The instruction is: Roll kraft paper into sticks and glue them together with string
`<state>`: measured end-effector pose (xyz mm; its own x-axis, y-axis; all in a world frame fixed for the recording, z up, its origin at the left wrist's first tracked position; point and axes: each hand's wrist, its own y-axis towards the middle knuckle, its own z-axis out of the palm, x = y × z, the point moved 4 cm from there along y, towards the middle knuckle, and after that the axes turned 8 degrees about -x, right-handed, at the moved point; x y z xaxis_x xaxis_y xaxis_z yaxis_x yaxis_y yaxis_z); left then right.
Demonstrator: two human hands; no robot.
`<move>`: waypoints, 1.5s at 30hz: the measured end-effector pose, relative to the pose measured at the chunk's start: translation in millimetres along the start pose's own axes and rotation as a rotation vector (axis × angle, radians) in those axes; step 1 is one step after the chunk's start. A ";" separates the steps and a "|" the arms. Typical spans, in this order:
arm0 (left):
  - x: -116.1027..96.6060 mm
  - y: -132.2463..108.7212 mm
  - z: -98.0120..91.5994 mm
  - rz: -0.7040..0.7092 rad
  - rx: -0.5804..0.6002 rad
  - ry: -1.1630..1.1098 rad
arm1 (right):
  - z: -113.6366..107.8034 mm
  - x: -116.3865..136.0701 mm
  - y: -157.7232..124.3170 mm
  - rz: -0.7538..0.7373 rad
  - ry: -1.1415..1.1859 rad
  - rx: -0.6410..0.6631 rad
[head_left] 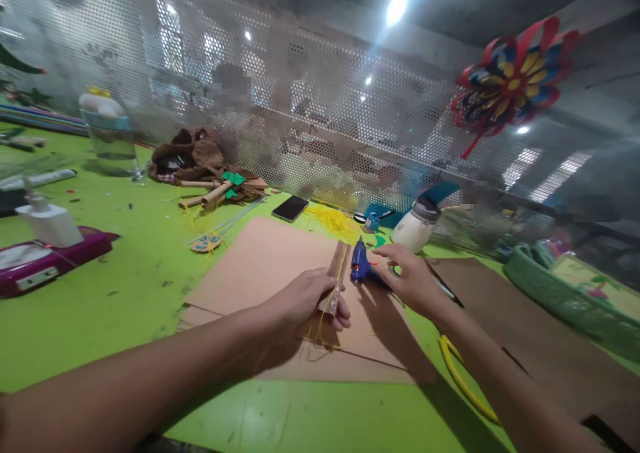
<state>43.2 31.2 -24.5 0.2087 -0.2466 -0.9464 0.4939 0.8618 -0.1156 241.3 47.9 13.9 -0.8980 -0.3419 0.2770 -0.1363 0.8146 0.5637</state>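
Note:
My left hand (317, 299) is closed around a narrow brown paper piece (340, 256), with thin yellow strands (327, 304) running along it and hanging from its lower end. Under this hand lie flat sheets of tan paper (270, 259). A blue hot glue gun (359, 261) rests on the right part of the sheets, its nozzle pointing away from me. Just right of its handle is my right hand (411, 276), fingers apart and curved, with nothing visible held in it. Whether a fingertip touches the handle is hard to see.
Behind the sheets lie a phone (291, 208), yellow shreds (333, 221) and a white bottle (416, 226). Rolled brown paper pieces (215, 193) are at back left. A purple power strip (55, 263) is left; a green basket (565, 299) and yellow loop (460, 376) are right.

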 end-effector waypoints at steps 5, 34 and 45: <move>6.7 4.9 -0.3 -0.117 0.154 0.091 | -11.7 36.9 -7.0 0.159 0.543 -0.055; 2.3 -13.3 15.3 -0.454 0.538 -0.162 | -7.2 39.4 -49.0 0.291 1.144 0.184; 8.6 -10.8 11.4 -0.461 0.495 -0.057 | -14.7 36.4 -46.2 0.326 1.087 0.161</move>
<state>49.2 14.7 -28.0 -0.0787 -0.5746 -0.8146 0.8686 0.3615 -0.3390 221.0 -9.1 9.4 -0.0751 -0.2637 0.9617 -0.0855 0.9626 0.2573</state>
